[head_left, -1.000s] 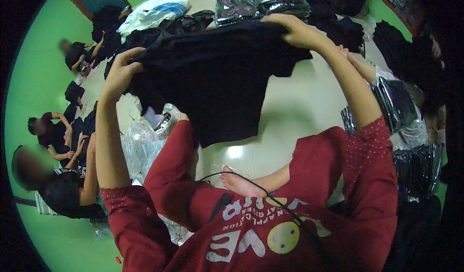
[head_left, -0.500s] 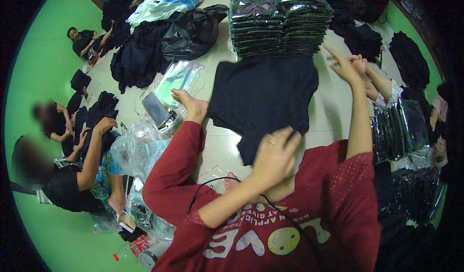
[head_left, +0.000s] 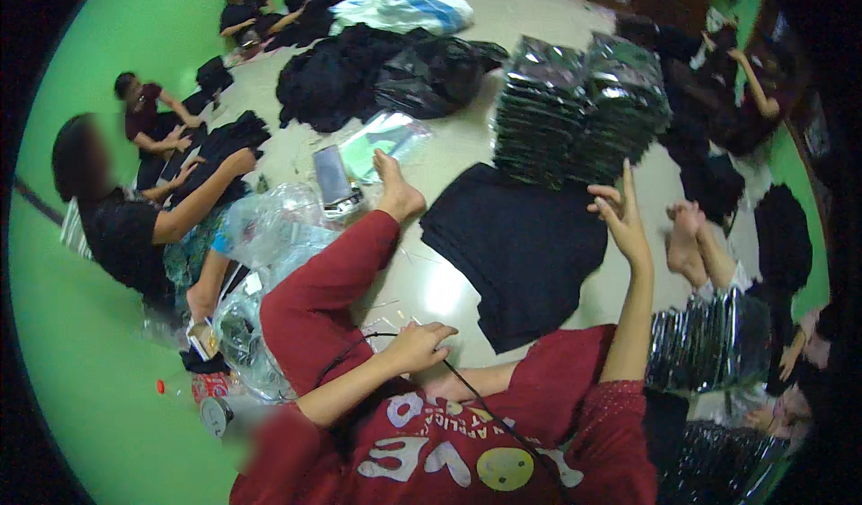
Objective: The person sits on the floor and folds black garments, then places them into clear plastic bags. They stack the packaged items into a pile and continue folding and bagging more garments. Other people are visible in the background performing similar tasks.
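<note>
A black folded garment lies on the floor before me, its narrower end toward my lap. Beyond it rise two side-by-side stacks of flat, dark garments in clear glossy bags. My right hand is raised at the garment's right, near the stacks, fingers spread and nothing in them. Over my lap, left of the garment's near end, my left hand stretches its fingers out, holding nothing. A thin black cable passes right by it; whether they touch is unclear.
Clear plastic bags, a phone and a green-and-white packet lie to my left. Behind them is a black plastic bag. More bagged garments stand at my right. Several people sit around; one in black is close at left.
My left hand has drawn back from over the garment's near end toward my lap and left. My right hand stays raised. The view has tilted up and shifted.
</note>
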`<action>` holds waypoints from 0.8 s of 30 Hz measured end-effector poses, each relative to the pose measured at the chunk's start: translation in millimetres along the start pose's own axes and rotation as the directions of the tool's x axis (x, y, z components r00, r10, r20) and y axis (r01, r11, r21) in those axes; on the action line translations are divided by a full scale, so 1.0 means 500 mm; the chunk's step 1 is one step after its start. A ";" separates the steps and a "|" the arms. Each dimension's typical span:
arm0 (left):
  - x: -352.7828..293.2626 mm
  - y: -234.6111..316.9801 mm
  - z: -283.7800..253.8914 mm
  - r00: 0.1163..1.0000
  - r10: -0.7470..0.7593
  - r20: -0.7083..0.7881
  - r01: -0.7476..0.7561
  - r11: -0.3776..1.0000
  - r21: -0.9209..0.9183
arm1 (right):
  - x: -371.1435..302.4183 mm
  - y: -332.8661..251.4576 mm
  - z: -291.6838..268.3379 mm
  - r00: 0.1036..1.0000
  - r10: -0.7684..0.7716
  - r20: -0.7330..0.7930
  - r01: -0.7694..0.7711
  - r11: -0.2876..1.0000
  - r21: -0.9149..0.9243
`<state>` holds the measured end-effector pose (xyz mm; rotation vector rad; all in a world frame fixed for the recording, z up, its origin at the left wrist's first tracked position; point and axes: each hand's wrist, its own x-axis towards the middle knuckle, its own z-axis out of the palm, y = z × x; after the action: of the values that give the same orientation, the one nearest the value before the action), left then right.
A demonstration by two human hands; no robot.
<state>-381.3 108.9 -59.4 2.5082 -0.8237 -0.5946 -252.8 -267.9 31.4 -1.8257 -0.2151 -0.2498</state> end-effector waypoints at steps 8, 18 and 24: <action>0.014 -0.070 0.087 0.981 0.026 0.193 -0.073 0.968 0.240 | -0.076 -0.019 0.181 0.969 0.168 0.182 -0.206 0.955 0.215; 0.029 -0.078 0.120 0.931 0.200 0.305 -0.298 0.899 0.321 | -0.404 0.027 0.221 0.812 0.582 -0.033 -0.557 0.792 0.250; 0.055 -0.027 0.100 0.861 -0.141 0.489 -0.088 0.905 0.417 | -0.458 0.154 0.317 0.817 0.529 0.231 -0.555 0.830 0.063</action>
<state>-380.9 88.2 -114.1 2.7905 -1.2219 -1.2496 -442.3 -139.1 -145.1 -1.7050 0.1548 0.3527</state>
